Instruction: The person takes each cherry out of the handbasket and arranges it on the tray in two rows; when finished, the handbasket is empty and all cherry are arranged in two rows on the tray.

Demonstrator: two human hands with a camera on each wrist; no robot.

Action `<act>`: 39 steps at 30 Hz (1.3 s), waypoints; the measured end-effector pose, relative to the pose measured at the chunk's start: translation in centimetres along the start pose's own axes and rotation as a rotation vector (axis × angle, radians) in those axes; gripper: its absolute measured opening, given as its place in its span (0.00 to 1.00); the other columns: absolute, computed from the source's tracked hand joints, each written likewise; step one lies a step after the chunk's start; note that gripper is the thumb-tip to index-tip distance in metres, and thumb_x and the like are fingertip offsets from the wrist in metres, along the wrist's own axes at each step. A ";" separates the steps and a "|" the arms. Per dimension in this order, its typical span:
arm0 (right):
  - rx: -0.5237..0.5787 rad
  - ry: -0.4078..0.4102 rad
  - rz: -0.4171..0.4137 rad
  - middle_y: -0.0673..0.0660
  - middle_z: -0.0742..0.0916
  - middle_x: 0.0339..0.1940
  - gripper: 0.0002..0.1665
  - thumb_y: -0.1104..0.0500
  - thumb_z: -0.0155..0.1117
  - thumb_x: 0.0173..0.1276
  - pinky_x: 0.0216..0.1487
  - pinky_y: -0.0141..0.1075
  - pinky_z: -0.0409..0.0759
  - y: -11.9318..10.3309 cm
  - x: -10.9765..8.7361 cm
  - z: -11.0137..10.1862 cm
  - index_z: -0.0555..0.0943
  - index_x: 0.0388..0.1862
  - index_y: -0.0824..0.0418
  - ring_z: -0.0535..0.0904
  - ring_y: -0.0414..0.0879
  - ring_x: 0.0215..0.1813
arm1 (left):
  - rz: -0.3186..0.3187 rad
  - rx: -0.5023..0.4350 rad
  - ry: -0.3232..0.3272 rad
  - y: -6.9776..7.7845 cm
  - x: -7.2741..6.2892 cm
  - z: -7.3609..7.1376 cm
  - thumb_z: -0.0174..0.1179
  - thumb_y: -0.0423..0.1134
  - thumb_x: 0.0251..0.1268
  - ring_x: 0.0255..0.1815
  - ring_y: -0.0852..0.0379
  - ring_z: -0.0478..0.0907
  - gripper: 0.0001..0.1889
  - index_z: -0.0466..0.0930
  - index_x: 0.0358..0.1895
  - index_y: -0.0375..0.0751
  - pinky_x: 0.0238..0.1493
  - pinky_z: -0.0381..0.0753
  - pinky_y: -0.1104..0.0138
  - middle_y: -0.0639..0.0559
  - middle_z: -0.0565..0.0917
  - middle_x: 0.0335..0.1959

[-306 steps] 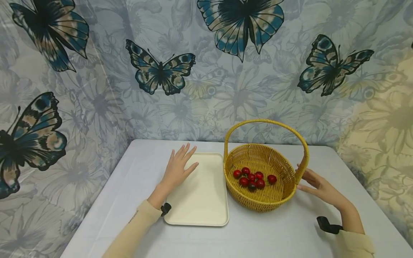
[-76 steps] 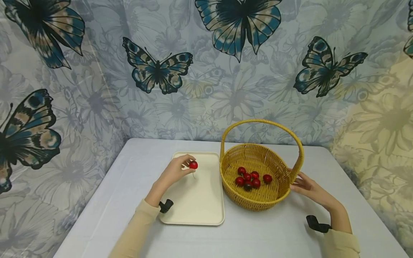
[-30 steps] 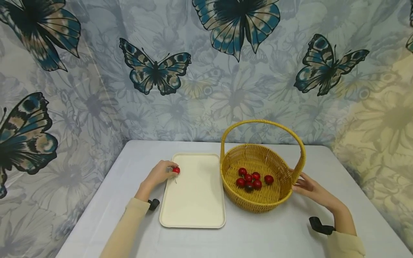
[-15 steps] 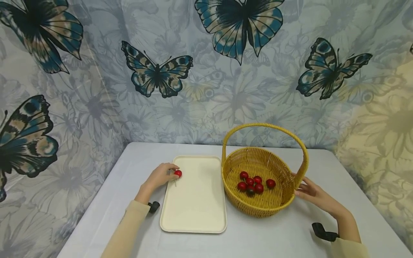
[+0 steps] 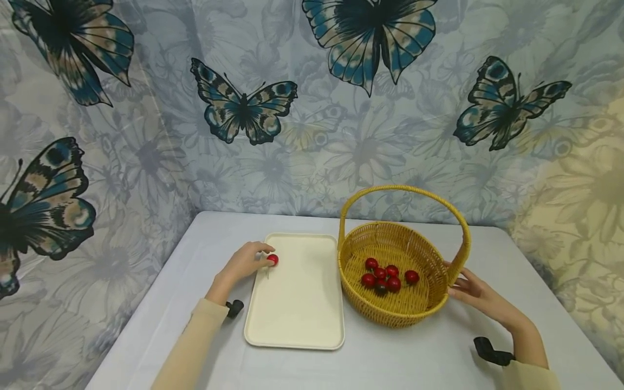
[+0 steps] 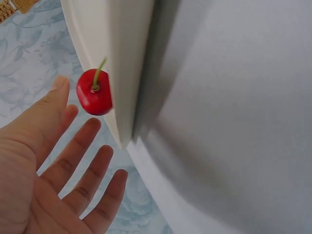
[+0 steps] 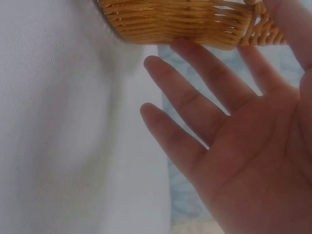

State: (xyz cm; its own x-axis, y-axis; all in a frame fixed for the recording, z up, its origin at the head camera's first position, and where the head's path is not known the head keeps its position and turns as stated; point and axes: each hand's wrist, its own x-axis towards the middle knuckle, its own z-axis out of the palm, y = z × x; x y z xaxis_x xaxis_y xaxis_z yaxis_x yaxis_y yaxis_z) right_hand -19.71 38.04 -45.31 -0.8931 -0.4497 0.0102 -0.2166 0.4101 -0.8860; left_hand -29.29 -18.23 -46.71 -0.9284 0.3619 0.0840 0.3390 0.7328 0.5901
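A red cherry [image 5: 273, 260] with a green stem lies in the cream tray [image 5: 294, 303], near its far left corner. My left hand [image 5: 244, 262] is right beside it; in the left wrist view its fingers are spread and the thumb tip stands just off the cherry [image 6: 93, 92]. The tray's rim hides part of the fruit there. On the right, my right hand [image 5: 485, 295] touches the yellow wicker basket [image 5: 390, 317] near the foot of its handle, fingers extended. Several dark red cherries [image 5: 380, 273] lie inside the basket.
The tray and basket stand side by side on a white-covered table [image 5: 414, 357]. A butterfly-patterned cloth [image 5: 361, 146] hangs behind the table and along its sides. The tall arched basket handle [image 5: 404, 188] rises above the bowl.
My left hand carried one cherry from over the tray's middle to its far left corner and has let it go. The right hand has stayed at the basket.
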 end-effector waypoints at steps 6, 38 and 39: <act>-0.002 0.003 -0.005 0.77 0.54 0.70 0.39 0.65 0.48 0.72 0.50 0.22 0.72 0.0 0.0 -0.1 0.41 0.75 0.59 0.64 0.21 0.60 | 0.014 0.005 0.037 1.4 0.2 -0.3 0.64 0.45 0.57 0.58 0.46 0.70 0.19 0.80 0.53 0.45 0.58 0.69 0.49 0.49 0.80 0.52; -0.008 0.017 0.012 0.76 0.51 0.71 0.39 0.63 0.49 0.72 0.50 0.22 0.72 0.5 0.0 0.0 0.43 0.75 0.60 0.65 0.21 0.60 | 0.347 0.063 0.009 10.6 0.9 3.4 0.60 0.47 0.60 0.50 0.53 0.75 0.19 0.79 0.53 0.43 0.51 0.76 0.62 0.52 0.80 0.49; -0.009 0.017 0.008 0.76 0.51 0.71 0.38 0.64 0.49 0.72 0.50 0.22 0.72 0.5 0.0 -0.1 0.43 0.75 0.60 0.64 0.21 0.60 | 0.351 0.066 0.007 10.9 1.0 3.5 0.60 0.47 0.61 0.50 0.54 0.75 0.19 0.79 0.53 0.44 0.51 0.76 0.62 0.52 0.80 0.48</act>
State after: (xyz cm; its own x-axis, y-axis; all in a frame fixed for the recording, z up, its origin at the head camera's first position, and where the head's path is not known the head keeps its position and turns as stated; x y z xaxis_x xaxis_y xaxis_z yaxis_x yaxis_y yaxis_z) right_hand -19.83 38.31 -45.74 -0.9015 -0.4326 0.0111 -0.2129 0.4210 -0.8817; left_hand -26.01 -7.83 -43.05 -0.7546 0.5942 0.2783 0.6463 0.6000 0.4715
